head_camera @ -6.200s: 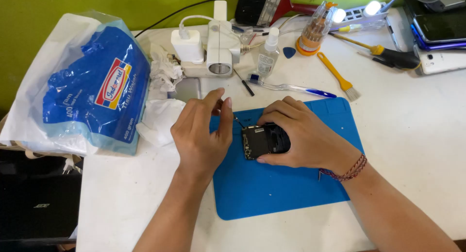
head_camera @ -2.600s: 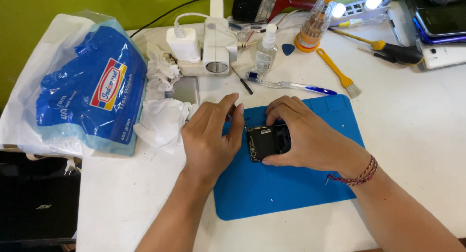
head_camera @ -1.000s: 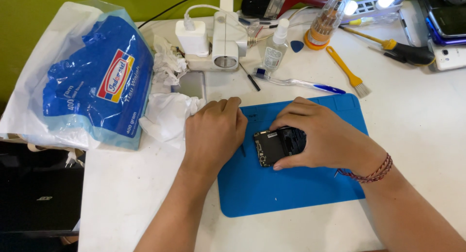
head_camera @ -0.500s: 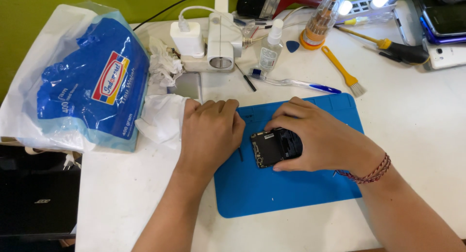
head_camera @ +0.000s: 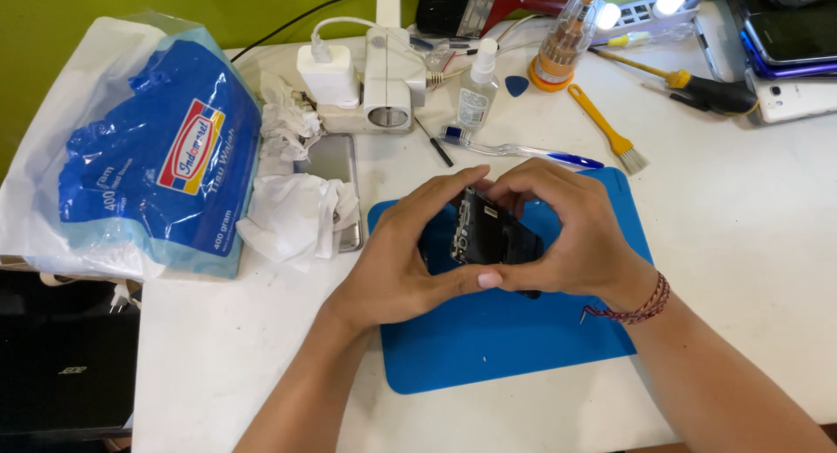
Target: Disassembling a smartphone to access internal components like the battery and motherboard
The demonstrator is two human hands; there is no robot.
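Note:
A small black electronic device (head_camera: 488,235) with an exposed circuit board is tilted up on its edge above the blue work mat (head_camera: 514,340). My left hand (head_camera: 397,261) cups it from the left, fingers over its top and thumb under it. From the right my right hand (head_camera: 571,235) grips the same device, its fingers curled over the top edge. A red braided bracelet (head_camera: 636,305) circles my right wrist.
Left of the mat lie crumpled white tissues (head_camera: 292,213) over a phone (head_camera: 336,170), and a blue-and-white plastic bag (head_camera: 144,183). Behind the mat are a white charger block (head_camera: 366,74), a spray bottle (head_camera: 475,91), a toothbrush (head_camera: 514,149), a yellow brush (head_camera: 606,126), a screwdriver (head_camera: 697,87) and phones (head_camera: 785,61).
The device lay flat on the mat under my right hand, my left hand resting beside it. Now both hands have closed around it and raised it onto its edge.

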